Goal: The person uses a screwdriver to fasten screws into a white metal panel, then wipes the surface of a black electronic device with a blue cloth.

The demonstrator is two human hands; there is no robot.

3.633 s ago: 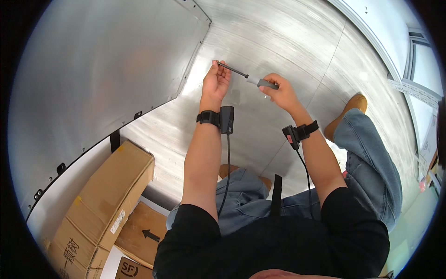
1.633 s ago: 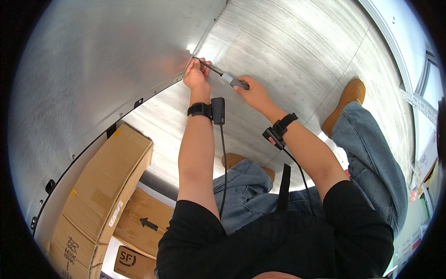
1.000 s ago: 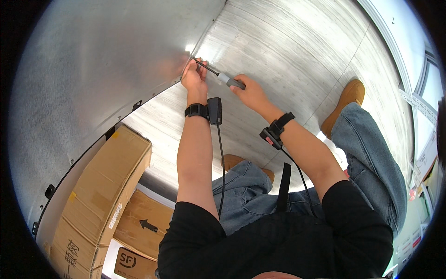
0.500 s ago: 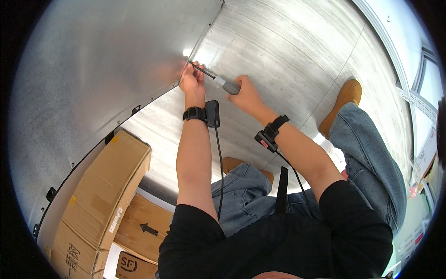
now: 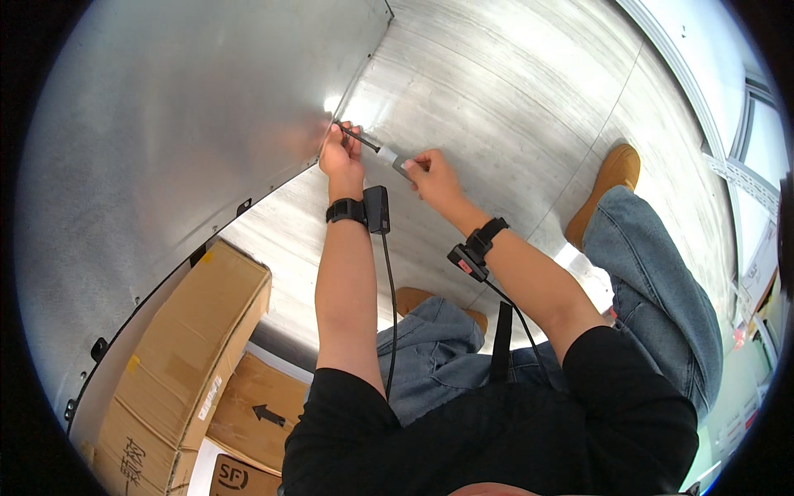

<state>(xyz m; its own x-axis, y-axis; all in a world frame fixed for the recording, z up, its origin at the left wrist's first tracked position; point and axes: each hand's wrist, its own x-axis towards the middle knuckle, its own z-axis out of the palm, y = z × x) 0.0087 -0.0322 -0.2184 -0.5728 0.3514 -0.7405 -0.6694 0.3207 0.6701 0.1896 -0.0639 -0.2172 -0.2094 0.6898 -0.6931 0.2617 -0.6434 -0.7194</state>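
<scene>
**Screwdriver held at a metal seam**

Item: slim screwdriver (image 5: 376, 149), dark shaft, grey handle. It lies tilted between the two hands, tip up-left at the seam where the metal wall panel (image 5: 182, 124) meets the metal floor (image 5: 496, 74).

Left hand (image 5: 341, 155): fingers curled and pinched round the shaft just behind the tip, knuckles close against the seam. A black wrist device (image 5: 361, 210) sits below it, with a cable trailing down the forearm.

Right hand (image 5: 434, 175): just right of the left hand, closed round the grey handle end, thumb on top. A second black wrist device (image 5: 475, 250) sits below it.

Surroundings: cardboard boxes (image 5: 194, 355) well below and left of the left hand; a tan boot (image 5: 608, 182) well to the right of the right hand.
</scene>
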